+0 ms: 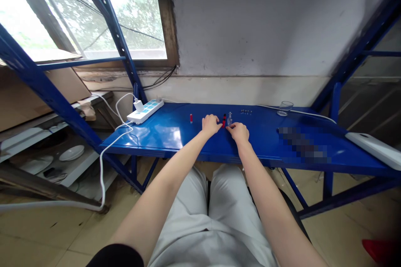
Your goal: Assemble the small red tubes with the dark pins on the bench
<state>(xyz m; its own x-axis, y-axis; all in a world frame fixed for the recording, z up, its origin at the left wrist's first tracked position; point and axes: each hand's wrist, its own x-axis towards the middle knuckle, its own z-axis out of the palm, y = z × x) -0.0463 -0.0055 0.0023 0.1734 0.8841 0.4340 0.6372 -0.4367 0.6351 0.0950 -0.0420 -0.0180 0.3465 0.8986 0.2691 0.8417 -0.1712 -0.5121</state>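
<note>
Both my hands rest on a blue metal shelf (175, 133) in front of me. My left hand (210, 124) is curled, its fingertips against a small red and black piece (224, 120). My right hand (239, 132) is also closed, fingers pinched near a tiny clear bottle-like object (229, 118); whether it grips it I cannot make out. A separate small red piece (191, 118) stands to the left of my left hand.
A white power strip (144, 111) with a plugged charger and cable lies at the shelf's left. A row of small dark parts (246, 112), a clear glass (285, 108) and a white device (374, 148) sit to the right. Blue rack posts flank the shelf.
</note>
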